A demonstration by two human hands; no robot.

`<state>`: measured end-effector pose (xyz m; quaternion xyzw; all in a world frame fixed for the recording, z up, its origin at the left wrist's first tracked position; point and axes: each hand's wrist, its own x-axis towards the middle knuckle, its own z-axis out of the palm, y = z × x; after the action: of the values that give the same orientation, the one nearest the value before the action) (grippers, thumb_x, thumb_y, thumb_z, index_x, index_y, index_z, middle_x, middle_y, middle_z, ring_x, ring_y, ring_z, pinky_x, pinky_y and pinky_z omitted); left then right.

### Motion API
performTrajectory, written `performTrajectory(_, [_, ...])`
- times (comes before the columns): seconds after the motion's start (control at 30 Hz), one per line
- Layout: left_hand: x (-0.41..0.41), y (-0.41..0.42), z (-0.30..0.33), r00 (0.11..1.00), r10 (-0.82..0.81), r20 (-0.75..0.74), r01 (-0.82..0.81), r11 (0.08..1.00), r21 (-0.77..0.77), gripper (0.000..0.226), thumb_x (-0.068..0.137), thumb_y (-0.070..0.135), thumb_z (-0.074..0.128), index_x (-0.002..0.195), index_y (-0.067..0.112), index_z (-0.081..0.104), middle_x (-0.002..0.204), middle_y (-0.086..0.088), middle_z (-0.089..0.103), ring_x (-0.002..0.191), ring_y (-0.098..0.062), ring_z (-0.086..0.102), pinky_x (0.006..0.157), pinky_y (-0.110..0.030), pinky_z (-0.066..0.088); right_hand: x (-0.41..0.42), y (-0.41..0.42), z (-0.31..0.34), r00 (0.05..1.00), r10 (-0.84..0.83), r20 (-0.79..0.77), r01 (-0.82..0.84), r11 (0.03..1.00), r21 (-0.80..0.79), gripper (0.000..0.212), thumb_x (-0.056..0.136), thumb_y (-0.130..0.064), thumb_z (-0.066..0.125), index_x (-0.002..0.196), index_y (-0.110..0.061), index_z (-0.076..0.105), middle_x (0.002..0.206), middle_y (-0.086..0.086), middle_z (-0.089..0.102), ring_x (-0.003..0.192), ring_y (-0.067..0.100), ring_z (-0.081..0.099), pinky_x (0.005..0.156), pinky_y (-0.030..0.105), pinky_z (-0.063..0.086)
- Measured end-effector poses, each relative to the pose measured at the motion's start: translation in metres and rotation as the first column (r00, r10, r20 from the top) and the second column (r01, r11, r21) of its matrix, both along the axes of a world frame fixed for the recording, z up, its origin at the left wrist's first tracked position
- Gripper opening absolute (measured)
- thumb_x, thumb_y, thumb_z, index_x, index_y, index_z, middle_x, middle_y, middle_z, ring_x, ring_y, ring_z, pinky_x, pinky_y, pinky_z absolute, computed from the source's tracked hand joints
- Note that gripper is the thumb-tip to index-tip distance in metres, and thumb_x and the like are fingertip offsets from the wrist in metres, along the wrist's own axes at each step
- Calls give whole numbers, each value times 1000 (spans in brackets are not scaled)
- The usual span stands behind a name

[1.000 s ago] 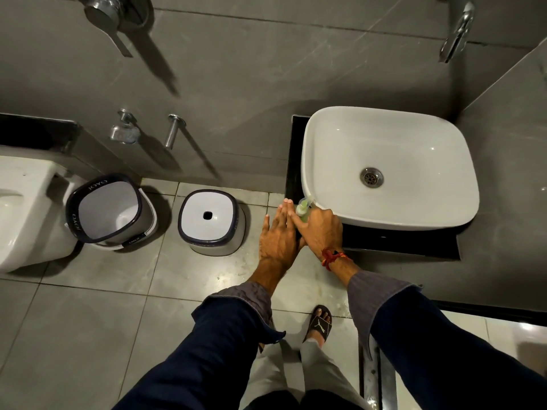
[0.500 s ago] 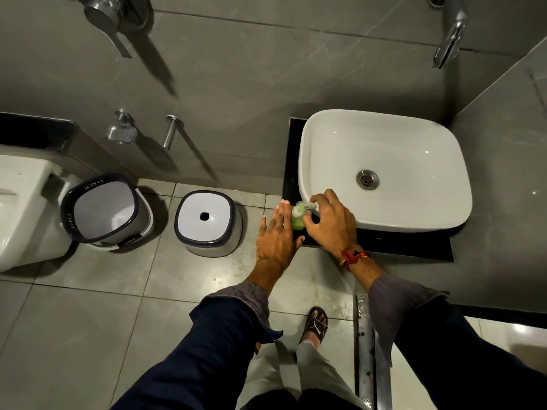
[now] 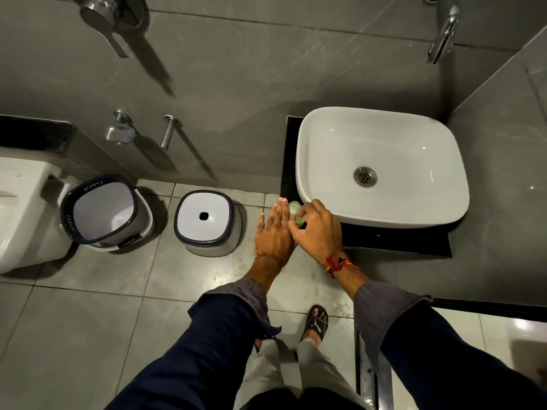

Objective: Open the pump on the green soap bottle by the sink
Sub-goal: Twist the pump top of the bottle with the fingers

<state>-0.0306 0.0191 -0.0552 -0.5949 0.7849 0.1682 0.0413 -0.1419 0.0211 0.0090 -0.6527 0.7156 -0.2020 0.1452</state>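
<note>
Beside the basin [image 3: 414, 137], right hand [image 3: 317, 230] grips bottle [image 3: 295, 209] (green)

Both arms wear dark navy sleeves [image 3: 189, 350] with grey cuffs [image 3: 239, 294] folded back. A red knotted thread [image 3: 336, 264] circles the wrist behind the right hand [image 3: 318, 232]. Light grey trousers [image 3: 266, 372]; black sandal [image 3: 318, 324] with a white logo.

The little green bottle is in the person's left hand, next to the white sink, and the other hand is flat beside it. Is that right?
Not quite. The head view shows the right hand holding the little green bottle, not the left. It is next to the white sink, and the other hand, the left hand, is flat beside it.
</note>
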Motion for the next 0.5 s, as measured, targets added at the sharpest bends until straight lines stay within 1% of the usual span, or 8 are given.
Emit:
performTrajectory(0.1, [1,-2,1,999,27,-36,-27,999,18,89,99,60,35,160,8,-4,170,-9,-3,157,-23,3,127,-49,10,-7,1,-1,997,-36,61,35,999,14,19,78,-22,67,93,-11,62,93,4,61,76,22,62,57,25,43])
performTrajectory(0.17, [1,-2,-1,998,38,-52,-37,999,19,93,98,66,33,160,9,-5,170,-8,0,157,-22,3,126,-48,9,-14,2,-2,994,-8,108,5,1000,27,32,75,-12,67,107,-11,59,103,6,60,87,24,62,64,29,52])
performTrajectory(0.2, [1,-2,-2,998,41,-55,-41,999,13,94,98,67,34,160,9,-5,170,-8,1,157,-21,4,126,-48,9,-17,1,-2,991,39,128,-44,999,32,43,74,-8,67,115,-11,57,110,6,59,95,24,62,72,31,56])
performTrajectory(0.23, [1,-2,-2,998,43,-54,-42,999,8,94,98,67,35,160,9,-5,170,-8,1,157,-21,4,127,-48,9,-20,-2,-1,985,106,134,-113,993,41,53,73,-6,68,123,-12,54,117,6,57,103,23,59,81,32,57])
performTrajectory(0.3, [1,-2,-4,998,38,-44,-38,999,8,93,99,65,36,160,9,-6,170,-7,0,157,-20,3,127,-47,9,-24,-12,3,961,260,94,-268,959,92,63,72,-4,67,132,-13,49,123,5,54,113,22,54,91,33,54])
performTrajectory(0.33, [1,-2,-4,998,39,-44,-38,999,9,92,99,64,36,160,10,-6,170,-7,0,157,-20,2,127,-47,9,-24,-19,6,942,330,59,-335,932,138,62,74,-3,67,132,-13,50,123,5,54,113,22,52,92,33,53])
performTrajectory(0.4, [1,-2,-4,997,46,-57,-45,999,16,92,100,61,40,160,10,-7,170,-7,-1,157,-20,3,128,-47,8,-21,-30,11,907,422,-10,-410,885,221,50,79,-3,67,127,-10,55,119,9,55,108,25,56,88,35,54])
performTrajectory(0.5, [1,0,-4,997,49,-66,-49,999,0,90,100,58,42,160,10,-4,170,-8,0,157,-21,7,127,-47,10,-14,-43,18,881,464,-91,-434,869,238,26,86,-8,65,111,-3,63,111,15,59,95,30,62,79,35,53])
